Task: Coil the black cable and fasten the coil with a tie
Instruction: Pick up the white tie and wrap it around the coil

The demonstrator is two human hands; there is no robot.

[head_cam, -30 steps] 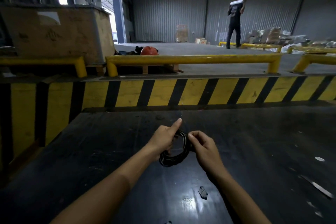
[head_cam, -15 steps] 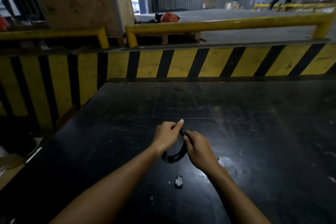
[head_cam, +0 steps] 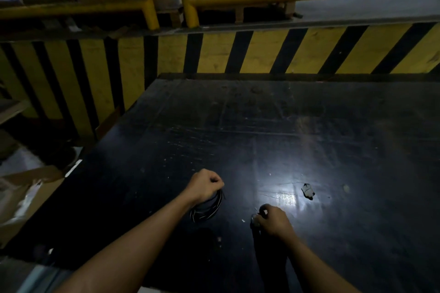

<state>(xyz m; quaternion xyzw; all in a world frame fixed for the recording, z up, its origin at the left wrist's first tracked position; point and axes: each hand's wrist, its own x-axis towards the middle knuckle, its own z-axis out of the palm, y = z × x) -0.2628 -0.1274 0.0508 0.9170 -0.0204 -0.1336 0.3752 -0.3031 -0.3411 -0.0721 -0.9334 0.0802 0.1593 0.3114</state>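
Just left of centre low in the frame, the left hand (head_cam: 205, 185) is fisted around the top of the black cable (head_cam: 206, 208), whose loops hang bunched below it over the dark table (head_cam: 309, 131), likely so the coil cannot spring apart. Lower and right, well apart from the coil, the right hand (head_cam: 273, 220) pinches something small against the table, perhaps the tie; it is too dim to tell.

left hand (head_cam: 205, 184) fisted, right hand (head_cam: 273, 220) pinching low
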